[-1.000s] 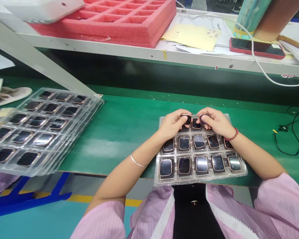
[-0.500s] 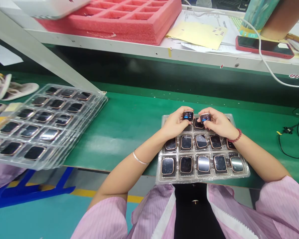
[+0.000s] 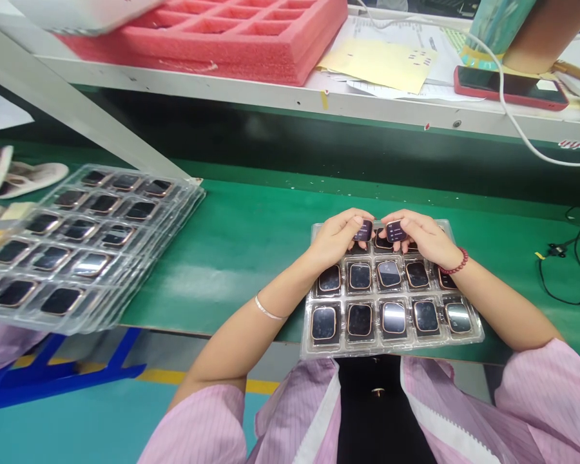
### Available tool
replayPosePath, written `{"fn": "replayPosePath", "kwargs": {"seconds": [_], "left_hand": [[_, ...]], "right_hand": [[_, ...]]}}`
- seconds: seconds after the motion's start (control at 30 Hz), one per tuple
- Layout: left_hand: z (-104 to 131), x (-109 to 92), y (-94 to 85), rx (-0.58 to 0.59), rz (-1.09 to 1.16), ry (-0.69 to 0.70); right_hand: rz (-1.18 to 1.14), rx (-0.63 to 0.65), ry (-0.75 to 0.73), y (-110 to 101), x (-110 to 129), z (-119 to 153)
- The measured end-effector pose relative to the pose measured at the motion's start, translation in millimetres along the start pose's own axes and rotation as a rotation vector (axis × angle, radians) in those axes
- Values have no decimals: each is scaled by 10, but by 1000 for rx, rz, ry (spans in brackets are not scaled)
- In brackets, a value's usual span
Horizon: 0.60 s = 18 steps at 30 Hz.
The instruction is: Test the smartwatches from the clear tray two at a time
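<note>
The head-worn camera looked forward and down over a pink-striped jacket [image 3: 302,403], near enough to take in the bare left hand [image 3: 334,240], the bare right hand [image 3: 426,240] and the clear plastic compartment tray [image 3: 348,350] beneath them, right of centre. The view reached across the green workbench [image 3: 241,258] to the long white shelf [image 3: 251,84], whose edge sloped down rightward, and caught turquoise floor [image 3: 101,412] at lower left.

You have open bench [image 3: 241,251] between your left hand [image 3: 337,240] and the stacked trays [image 3: 142,250], with room to pass. Ahead, the raised shelf [image 3: 251,86] bars the way above; to your right, a black cable [image 3: 557,251] lies on the bench.
</note>
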<state>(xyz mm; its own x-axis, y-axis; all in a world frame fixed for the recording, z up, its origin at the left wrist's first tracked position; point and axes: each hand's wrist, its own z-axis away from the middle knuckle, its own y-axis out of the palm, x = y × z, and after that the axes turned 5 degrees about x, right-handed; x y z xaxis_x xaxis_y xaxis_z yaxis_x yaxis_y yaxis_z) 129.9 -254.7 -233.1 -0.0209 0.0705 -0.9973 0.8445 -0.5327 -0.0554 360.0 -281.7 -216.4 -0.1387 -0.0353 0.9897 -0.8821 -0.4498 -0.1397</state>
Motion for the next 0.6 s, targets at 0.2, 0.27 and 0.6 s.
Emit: {"fn": "replayPosePath", "kwargs": {"seconds": [0.2, 0.27, 0.6], "left_hand": [[1, 9, 5, 31, 3, 22], [1, 7, 6, 24, 4, -1], [-4, 49, 5, 57, 26, 48]], "right_hand": [[11, -20, -16, -8, -14, -7], [-20, -11, 2, -14, -2, -6], [25, -12, -69, -1, 2, -7]]}}
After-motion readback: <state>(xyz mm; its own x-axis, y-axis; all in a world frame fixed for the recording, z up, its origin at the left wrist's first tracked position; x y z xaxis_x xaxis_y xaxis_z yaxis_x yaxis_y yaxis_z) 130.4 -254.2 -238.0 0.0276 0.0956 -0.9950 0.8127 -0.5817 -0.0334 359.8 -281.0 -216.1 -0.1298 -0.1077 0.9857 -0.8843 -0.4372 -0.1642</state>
